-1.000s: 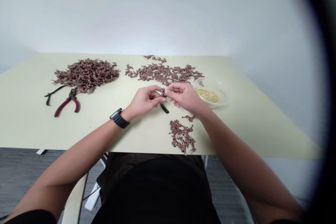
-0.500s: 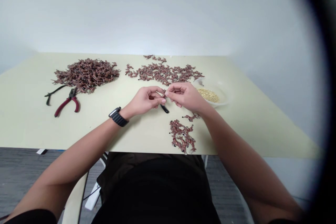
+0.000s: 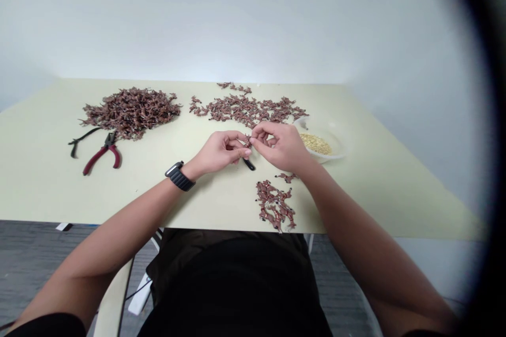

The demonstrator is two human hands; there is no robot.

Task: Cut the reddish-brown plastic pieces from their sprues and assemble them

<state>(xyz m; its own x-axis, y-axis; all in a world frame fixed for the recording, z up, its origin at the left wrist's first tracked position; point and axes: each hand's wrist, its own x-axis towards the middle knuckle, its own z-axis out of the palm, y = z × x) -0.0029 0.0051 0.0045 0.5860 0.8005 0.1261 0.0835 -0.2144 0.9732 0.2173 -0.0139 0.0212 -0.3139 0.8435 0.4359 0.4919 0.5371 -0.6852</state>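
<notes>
My left hand (image 3: 219,151) and my right hand (image 3: 279,146) meet at the middle of the pale green table (image 3: 47,189). The left fingers hold a small black-handled tool (image 3: 249,165), its black end showing below them. My right fingertips pinch a small brown piece (image 3: 248,140) against the tool's tip. The hands hide most of the tool and the piece. Just beyond lies a wide scatter of similar brown pieces (image 3: 245,109), and a smaller cluster (image 3: 274,204) lies nearer me.
A large heap of brown pieces (image 3: 130,113) and red-handled pliers (image 3: 103,152) lie at the left, beside a black-handled tool (image 3: 81,139). A clear bowl (image 3: 320,139) holds pale grains at the right. A black band (image 3: 179,179) circles my left wrist.
My right hand has shifted slightly up and toward the left one, and its fingers have closed in on the brown piece. The left hand has barely moved.
</notes>
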